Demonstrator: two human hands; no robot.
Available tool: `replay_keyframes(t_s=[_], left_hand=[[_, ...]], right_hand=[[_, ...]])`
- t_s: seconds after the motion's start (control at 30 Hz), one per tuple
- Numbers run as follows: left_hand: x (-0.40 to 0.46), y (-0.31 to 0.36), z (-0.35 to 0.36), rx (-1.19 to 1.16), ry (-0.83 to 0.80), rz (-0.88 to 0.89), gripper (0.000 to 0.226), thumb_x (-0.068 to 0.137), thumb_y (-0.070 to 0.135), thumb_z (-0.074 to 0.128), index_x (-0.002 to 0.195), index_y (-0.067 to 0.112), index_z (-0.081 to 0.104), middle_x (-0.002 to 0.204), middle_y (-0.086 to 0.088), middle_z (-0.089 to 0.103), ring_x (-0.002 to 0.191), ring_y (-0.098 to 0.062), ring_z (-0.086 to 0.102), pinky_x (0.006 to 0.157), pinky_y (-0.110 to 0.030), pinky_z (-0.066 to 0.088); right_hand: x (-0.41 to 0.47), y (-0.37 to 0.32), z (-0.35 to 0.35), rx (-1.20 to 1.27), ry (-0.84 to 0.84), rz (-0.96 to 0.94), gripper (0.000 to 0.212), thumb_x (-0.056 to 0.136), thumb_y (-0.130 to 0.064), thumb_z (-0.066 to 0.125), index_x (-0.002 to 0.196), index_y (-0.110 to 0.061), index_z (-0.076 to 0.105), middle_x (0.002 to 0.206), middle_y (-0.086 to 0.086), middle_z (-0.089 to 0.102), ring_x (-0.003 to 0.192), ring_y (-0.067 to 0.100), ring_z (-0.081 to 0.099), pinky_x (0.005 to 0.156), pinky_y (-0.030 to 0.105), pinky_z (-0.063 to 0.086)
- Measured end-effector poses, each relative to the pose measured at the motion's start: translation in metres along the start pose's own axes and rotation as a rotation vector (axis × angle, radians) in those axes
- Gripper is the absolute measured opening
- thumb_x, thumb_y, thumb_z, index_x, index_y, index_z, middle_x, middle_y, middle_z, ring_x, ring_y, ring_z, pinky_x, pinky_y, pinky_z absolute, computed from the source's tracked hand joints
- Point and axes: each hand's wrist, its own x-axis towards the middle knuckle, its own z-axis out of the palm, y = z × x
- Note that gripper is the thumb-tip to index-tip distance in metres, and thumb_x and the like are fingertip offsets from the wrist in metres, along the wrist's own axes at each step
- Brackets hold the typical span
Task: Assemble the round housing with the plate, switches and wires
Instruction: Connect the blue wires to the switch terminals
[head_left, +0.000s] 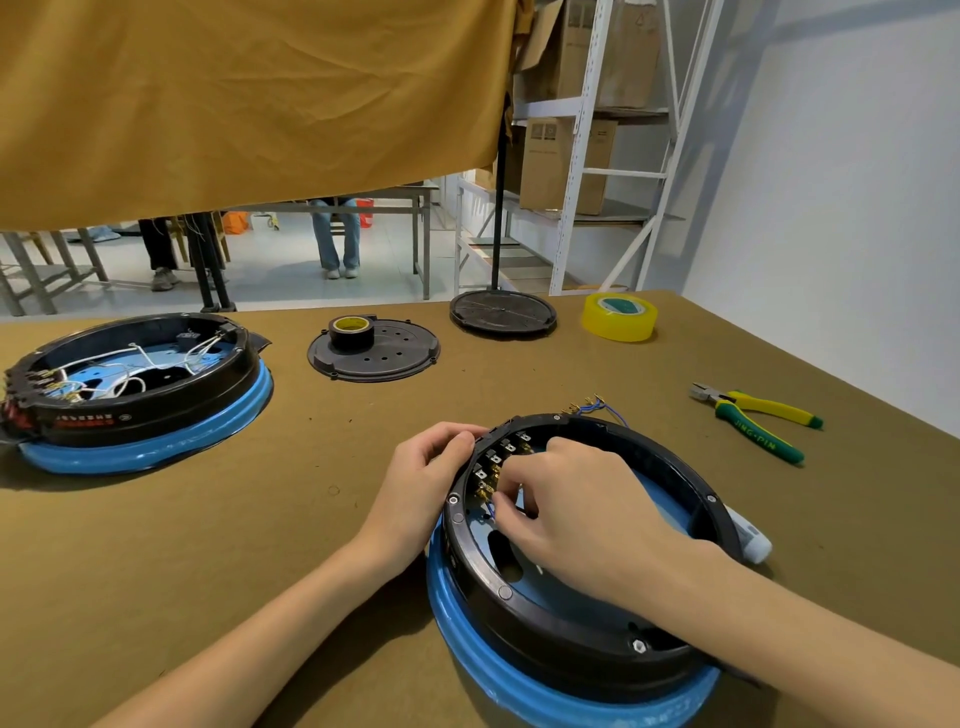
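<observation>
Nearest the person, the round housing (571, 623) sits on the brown worktop (260, 545), a black ring on a blue base, tilted a little toward the left; inside its left wall a row of switches (493, 460) shows brass terminals. The right hand (566, 499) reaches down into the ring, its fingertips curled and pinched close at the lower terminals, seemingly on a thin blue wire (491, 512), though the wire end itself is too small to make out; the left hand (431, 467) curls round the outside of the rim just beside the switches and grips it.

The step in hand looks to be pushing a wire connector onto a switch terminal; it would go best with the left hand bracing the rim directly behind the switch being worked, so the push meets resistance and the housing does not slide; the connector should go on straight, not at an angle, lest the tab bend. More loose wire ends (587, 405) lie over the far rim, apart from the hands, probably waiting their turn.

Farther off lie yellow-green pliers (753, 421) to the right, a second housing (140, 384) with white wires to the left, a perforated black plate (395, 358) carrying a small tape roll (350, 330), another dark disc (503, 312), and a yellow tape roll (620, 315).
</observation>
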Motion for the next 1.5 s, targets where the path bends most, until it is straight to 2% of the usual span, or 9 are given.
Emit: replay_keyframes(t_s=[0.33,0.5,0.7,0.93,1.1,1.13,1.2,1.27,1.5], left_hand=[[-0.001,0.001,0.0,0.011,0.006,0.007,0.023,0.105,0.017,0.051,0.112,0.019,0.073,0.103,0.004,0.078,0.099,-0.012,0.074,0.08,-0.022,0.058],[-0.004,0.003,-0.001,-0.03,0.007,0.031,0.024,0.104,0.016,0.054,0.108,0.02,0.078,0.101,0.0,0.08,0.096,-0.016,0.076,0.078,-0.021,0.059],[-0.007,0.007,0.001,-0.049,0.013,0.048,0.034,0.103,0.019,0.057,0.092,0.036,0.084,0.098,0.002,0.081,0.093,-0.013,0.076,0.076,-0.017,0.057],[-0.005,0.002,0.0,0.039,0.039,0.039,0.035,0.105,0.02,0.054,0.09,0.031,0.084,0.098,0.005,0.081,0.1,-0.011,0.075,0.1,-0.039,0.052],[-0.008,0.004,-0.005,0.165,-0.017,0.044,0.044,0.109,0.033,0.046,0.085,0.031,0.083,0.095,0.011,0.08,0.093,-0.004,0.074,0.082,-0.021,0.054],[-0.01,0.003,-0.005,0.176,-0.035,0.043,0.043,0.109,0.038,0.043,0.091,0.034,0.081,0.099,0.014,0.079,0.095,-0.003,0.073,0.082,-0.019,0.054],[-0.015,0.0,-0.005,0.178,-0.067,0.039,0.035,0.104,0.049,0.041,0.12,0.038,0.071,0.123,0.02,0.072,0.118,0.001,0.065,0.101,-0.023,0.05],[-0.019,-0.001,-0.005,0.17,-0.098,0.022,0.051,0.095,0.052,0.044,0.14,0.034,0.058,0.144,0.017,0.06,0.137,0.001,0.05,0.119,-0.034,0.037],[-0.021,0.001,-0.004,0.244,-0.087,0.043,0.058,0.095,0.051,0.041,0.148,0.03,0.052,0.149,0.016,0.056,0.139,0.003,0.046,0.123,-0.039,0.034]], right_hand=[[0.003,-0.003,0.001,-0.028,0.002,0.026,0.024,0.097,-0.044,0.053,0.085,-0.029,0.067,0.066,-0.012,0.046,0.074,0.011,0.051,0.062,0.03,0.039],[0.008,-0.004,0.001,0.063,-0.055,0.12,0.024,0.098,-0.046,0.056,0.098,-0.027,0.07,0.084,-0.008,0.066,0.087,0.014,0.06,0.078,0.036,0.054],[0.013,-0.01,0.001,-0.039,-0.083,0.12,0.027,0.101,-0.043,0.054,0.093,-0.026,0.073,0.09,-0.006,0.068,0.095,0.018,0.059,0.077,0.037,0.052],[0.02,-0.016,0.001,-0.091,-0.089,0.137,0.026,0.1,-0.043,0.054,0.096,-0.024,0.071,0.091,-0.002,0.07,0.088,0.024,0.065,0.076,0.035,0.054],[0.02,-0.019,0.0,-0.116,-0.095,0.153,0.027,0.101,-0.044,0.053,0.097,-0.023,0.07,0.092,-0.002,0.071,0.088,0.025,0.066,0.077,0.036,0.053],[0.02,-0.019,-0.001,-0.119,-0.096,0.153,0.027,0.101,-0.044,0.053,0.097,-0.023,0.07,0.092,-0.002,0.071,0.088,0.025,0.066,0.077,0.036,0.054],[0.019,-0.019,-0.001,-0.119,-0.106,0.157,0.027,0.102,-0.043,0.053,0.096,-0.023,0.071,0.09,-0.003,0.071,0.087,0.023,0.066,0.077,0.036,0.054],[0.016,-0.018,-0.002,-0.109,-0.121,0.16,0.028,0.102,-0.041,0.053,0.094,-0.024,0.072,0.088,-0.004,0.071,0.088,0.02,0.065,0.077,0.035,0.055],[0.016,-0.019,-0.001,-0.108,-0.104,0.158,0.027,0.104,-0.039,0.051,0.102,-0.022,0.072,0.097,-0.001,0.069,0.097,0.02,0.062,0.082,0.035,0.052]])
